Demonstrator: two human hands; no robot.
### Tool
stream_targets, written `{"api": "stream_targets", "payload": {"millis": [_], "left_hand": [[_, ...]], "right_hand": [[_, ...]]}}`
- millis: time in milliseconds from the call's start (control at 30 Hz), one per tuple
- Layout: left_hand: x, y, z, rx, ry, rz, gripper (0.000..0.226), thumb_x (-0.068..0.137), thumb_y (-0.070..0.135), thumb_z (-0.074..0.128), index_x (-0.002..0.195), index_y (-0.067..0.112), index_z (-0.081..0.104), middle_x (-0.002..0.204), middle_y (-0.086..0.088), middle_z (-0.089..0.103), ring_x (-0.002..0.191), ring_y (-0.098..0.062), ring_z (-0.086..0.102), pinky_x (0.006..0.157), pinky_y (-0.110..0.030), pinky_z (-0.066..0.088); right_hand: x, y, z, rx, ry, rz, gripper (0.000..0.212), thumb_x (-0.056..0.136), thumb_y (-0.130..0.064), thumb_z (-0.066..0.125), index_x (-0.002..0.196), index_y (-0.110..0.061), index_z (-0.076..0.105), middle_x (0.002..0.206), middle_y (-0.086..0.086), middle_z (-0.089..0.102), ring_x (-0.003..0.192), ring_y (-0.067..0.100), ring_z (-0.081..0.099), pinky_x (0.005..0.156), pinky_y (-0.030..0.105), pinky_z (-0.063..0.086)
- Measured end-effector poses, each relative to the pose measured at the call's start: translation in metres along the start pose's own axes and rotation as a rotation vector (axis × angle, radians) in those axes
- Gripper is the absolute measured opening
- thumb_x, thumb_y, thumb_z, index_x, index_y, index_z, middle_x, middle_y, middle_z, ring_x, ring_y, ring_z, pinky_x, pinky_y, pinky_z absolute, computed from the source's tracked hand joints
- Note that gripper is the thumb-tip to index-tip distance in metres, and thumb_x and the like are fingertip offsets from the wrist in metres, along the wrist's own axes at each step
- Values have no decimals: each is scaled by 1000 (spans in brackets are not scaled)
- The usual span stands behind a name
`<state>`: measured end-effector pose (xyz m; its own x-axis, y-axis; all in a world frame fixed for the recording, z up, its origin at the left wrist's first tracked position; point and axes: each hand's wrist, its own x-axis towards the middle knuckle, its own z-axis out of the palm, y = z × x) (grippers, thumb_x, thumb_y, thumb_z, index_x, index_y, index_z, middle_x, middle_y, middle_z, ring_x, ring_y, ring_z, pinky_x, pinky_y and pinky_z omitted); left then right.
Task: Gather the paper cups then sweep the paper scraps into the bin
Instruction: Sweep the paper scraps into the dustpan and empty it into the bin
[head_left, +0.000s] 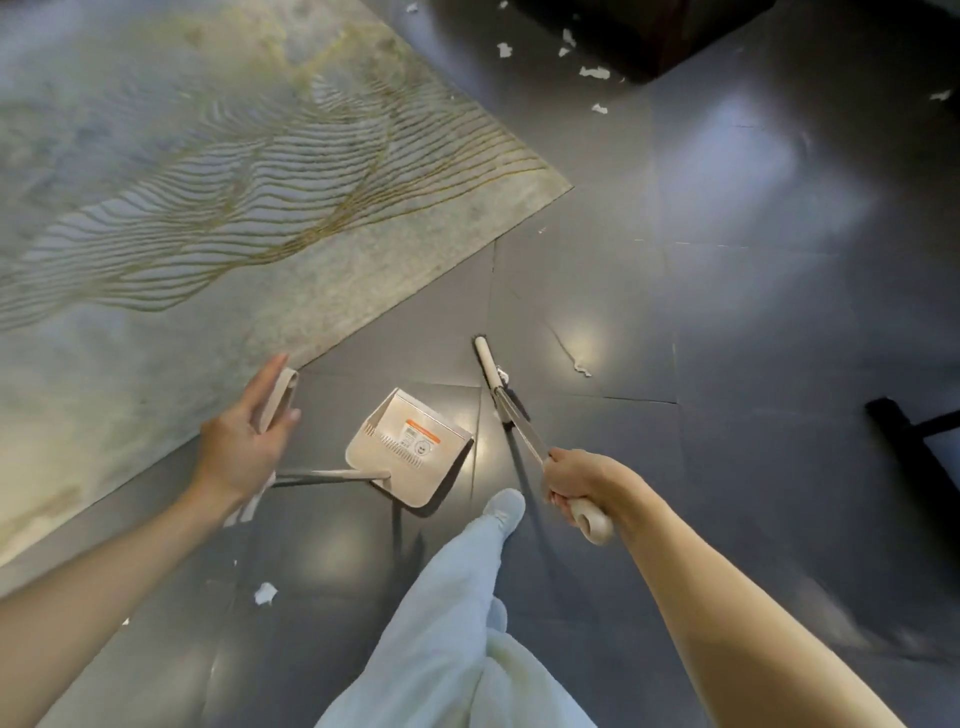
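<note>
With the broom (491, 369) gripped in the right hand (576, 483) and the dustpan (410, 447) held by the left hand (244, 436), sweeping is judged in hand; the scrap (582, 369) beyond the right grip must be drawn panwards.

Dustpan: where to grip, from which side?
The beige grip at the top of its long handle, from the left, where the left hand holds it. The dustpan sits on the floor; the handle rises toward the person, putting that grip nearest.

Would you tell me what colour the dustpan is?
Beige dustpan, with an orange-striped label; head view.
</note>
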<state>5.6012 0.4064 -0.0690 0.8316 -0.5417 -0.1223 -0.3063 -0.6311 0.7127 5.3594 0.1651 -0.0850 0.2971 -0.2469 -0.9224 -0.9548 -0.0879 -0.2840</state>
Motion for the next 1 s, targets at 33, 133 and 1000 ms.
{"api": "stream_targets", "payload": {"millis": [33,133,1000], "left_hand": [[-10,-12,-13,-2,25,-21,77,91,13,64,120,78,33,136,18,48,125,2,42,102,-15,32],[-33,-44,-49,50,91,-81,75,90,16,65,120,76,33,130,27,46,120,4,42,97,-16,33],[141,3,-27,-91,-7,94,67,91,12,63,142,47,37,130,21,47,119,0,46,100,-20,33]], "right_hand": [[-3,-7,18,-10,-26,-6,35,83,0,48,117,0,54,90,15,56,75,26,51,71,35,45],[-10,-26,62,3,-89,-34,43,79,1,53,122,-5,53,86,13,56,78,26,51,77,36,45],[32,-35,-34,107,431,123,33,89,-4,41,121,-4,48,88,16,65,67,25,60,52,29,48]]}}
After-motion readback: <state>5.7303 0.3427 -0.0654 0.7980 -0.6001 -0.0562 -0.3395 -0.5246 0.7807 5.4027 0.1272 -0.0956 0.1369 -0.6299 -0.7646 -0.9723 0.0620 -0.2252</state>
